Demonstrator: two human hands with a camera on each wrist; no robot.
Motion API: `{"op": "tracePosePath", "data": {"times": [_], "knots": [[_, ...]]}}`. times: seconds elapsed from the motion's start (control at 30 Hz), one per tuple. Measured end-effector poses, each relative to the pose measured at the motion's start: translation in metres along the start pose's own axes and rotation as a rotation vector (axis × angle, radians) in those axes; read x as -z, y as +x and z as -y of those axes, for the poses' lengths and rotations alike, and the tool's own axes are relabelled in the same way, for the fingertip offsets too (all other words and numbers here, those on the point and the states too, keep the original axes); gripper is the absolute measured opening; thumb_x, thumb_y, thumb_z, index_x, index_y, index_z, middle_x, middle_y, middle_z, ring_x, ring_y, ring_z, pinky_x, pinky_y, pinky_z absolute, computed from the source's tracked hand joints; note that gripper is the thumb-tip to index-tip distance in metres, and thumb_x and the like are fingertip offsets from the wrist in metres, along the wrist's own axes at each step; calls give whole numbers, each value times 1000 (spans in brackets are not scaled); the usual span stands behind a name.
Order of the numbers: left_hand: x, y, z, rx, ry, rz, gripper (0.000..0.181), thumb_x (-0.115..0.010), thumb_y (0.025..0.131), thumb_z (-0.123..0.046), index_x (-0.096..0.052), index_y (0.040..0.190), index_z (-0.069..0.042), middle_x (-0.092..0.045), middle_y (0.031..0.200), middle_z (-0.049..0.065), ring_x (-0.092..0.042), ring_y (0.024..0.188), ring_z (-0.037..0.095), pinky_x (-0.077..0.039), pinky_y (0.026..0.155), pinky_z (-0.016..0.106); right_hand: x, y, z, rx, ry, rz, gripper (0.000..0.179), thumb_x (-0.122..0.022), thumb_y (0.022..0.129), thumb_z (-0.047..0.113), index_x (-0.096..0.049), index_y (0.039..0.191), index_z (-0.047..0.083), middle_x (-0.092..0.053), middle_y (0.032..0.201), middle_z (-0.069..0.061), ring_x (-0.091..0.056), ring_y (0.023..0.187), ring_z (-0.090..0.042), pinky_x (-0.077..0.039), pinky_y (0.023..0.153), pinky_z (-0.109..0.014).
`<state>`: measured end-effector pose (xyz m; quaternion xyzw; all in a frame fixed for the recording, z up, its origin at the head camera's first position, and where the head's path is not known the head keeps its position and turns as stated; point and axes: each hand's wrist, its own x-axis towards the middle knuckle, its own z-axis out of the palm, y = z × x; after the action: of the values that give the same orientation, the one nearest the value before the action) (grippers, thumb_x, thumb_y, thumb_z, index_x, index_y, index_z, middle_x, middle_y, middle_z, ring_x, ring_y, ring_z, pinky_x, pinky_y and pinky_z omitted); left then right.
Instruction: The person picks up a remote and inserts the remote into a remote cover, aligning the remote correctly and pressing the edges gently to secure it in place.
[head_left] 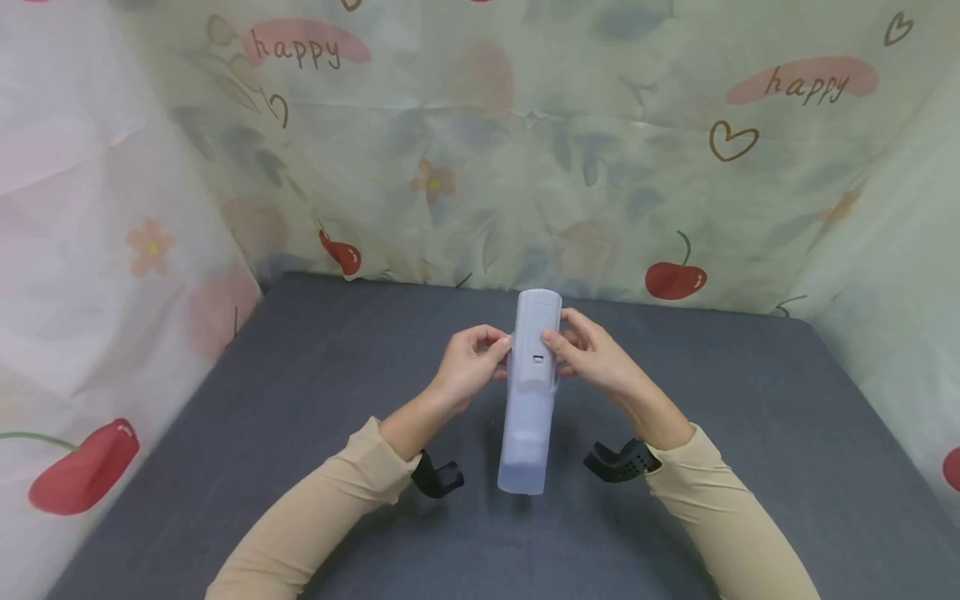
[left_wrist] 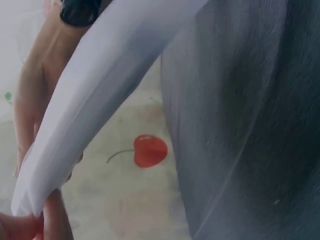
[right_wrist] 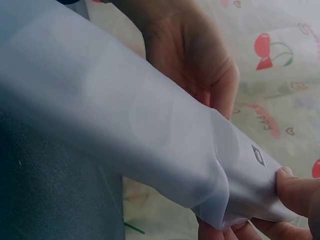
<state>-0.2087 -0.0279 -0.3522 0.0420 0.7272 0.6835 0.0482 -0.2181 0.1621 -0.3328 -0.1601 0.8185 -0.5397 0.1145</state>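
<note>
A long white device (head_left: 537,321) with a small dark port on its face stands tilted over the middle of the table. Its lower part sits inside a translucent plastic sleeve (head_left: 525,446), whose loose edge shows in the right wrist view. My left hand (head_left: 472,362) pinches the sleeve's edge at the device's left side. Across from it, my right hand (head_left: 596,354) grips the device, its thumb on the face beside the port and its other fingers partly hidden behind. The exact kind of device cannot be told.
A dark grey cloth covers the table (head_left: 300,375). Patterned curtains (head_left: 450,150) hang at the back and both sides. Black wrist mounts (head_left: 621,462) stick out below both sleeves of the person's top.
</note>
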Motion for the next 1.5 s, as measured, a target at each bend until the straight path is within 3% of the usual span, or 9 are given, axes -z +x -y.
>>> {"op": "tracePosePath", "data": {"times": [0.2, 0.33, 0.43, 0.57, 0.77, 1.0, 1.33, 1.5], "knots": [[4, 1, -5, -11, 22, 38, 29, -54, 95, -20, -58, 112, 3, -63, 105, 18, -63, 92, 21, -56, 79, 36, -4, 1, 1, 11, -20, -101, 42, -53, 95, 30, -42, 128, 5, -60, 114, -26, -64, 87, -20, -56, 73, -37], [5, 0, -6, -59, 82, 84, 47, -58, 93, -27, -43, 134, -11, -63, 107, 20, -66, 88, 25, -57, 72, 37, -7, 1, 0, 1, -22, -118, 41, -56, 94, 29, -46, 126, 6, -60, 115, -24, -62, 90, -19, -55, 72, -34], [6, 0, -7, -80, 150, 105, 58, -62, 90, -29, -36, 141, -19, -61, 107, 19, -66, 81, 24, -56, 67, 38, -10, 1, -1, -5, -14, -113, 41, -57, 93, 29, -48, 126, 6, -60, 113, -23, -62, 91, -19, -55, 73, -35], [7, 2, -6, -83, 193, 96, 50, -64, 89, -28, -47, 135, -15, -57, 108, 18, -60, 80, 20, -57, 66, 37, -11, 1, -2, -1, 7, -95, 44, -59, 92, 28, -47, 129, 6, -58, 114, -22, -63, 92, -21, -56, 76, -39], [9, 4, -4, -93, 142, 81, 44, -62, 90, -23, -50, 131, -13, -57, 105, 19, -60, 79, 22, -56, 69, 43, -7, -1, -8, -23, 79, -37, 51, -64, 88, 17, -41, 131, 2, -58, 106, -14, -63, 87, -13, -54, 79, -37], [11, 4, -4, -102, 144, 98, 43, -61, 91, -22, -49, 131, -13, -58, 103, 18, -60, 80, 21, -56, 69, 40, -3, -2, -16, -111, 85, 23, 38, -69, 85, 20, -53, 108, -6, -63, 78, 5, -62, 74, -10, -54, 73, -27], [14, 4, -7, -138, 119, 181, 41, -58, 93, -17, -46, 132, -10, -59, 98, 19, -58, 80, 17, -54, 68, 37, 5, -4, -24, -55, 232, 125, 16, -63, 89, 12, -56, 98, 1, -65, 77, 10, -59, 70, -4, -51, 67, -19], [15, 4, -7, -148, 119, 178, 41, -58, 93, -17, -46, 131, -9, -59, 100, 20, -58, 81, 17, -53, 68, 38, 6, -6, -21, -3, 166, 131, 22, -62, 90, 11, -55, 102, -7, -64, 79, 8, -60, 72, -7, -53, 70, -23]]}}
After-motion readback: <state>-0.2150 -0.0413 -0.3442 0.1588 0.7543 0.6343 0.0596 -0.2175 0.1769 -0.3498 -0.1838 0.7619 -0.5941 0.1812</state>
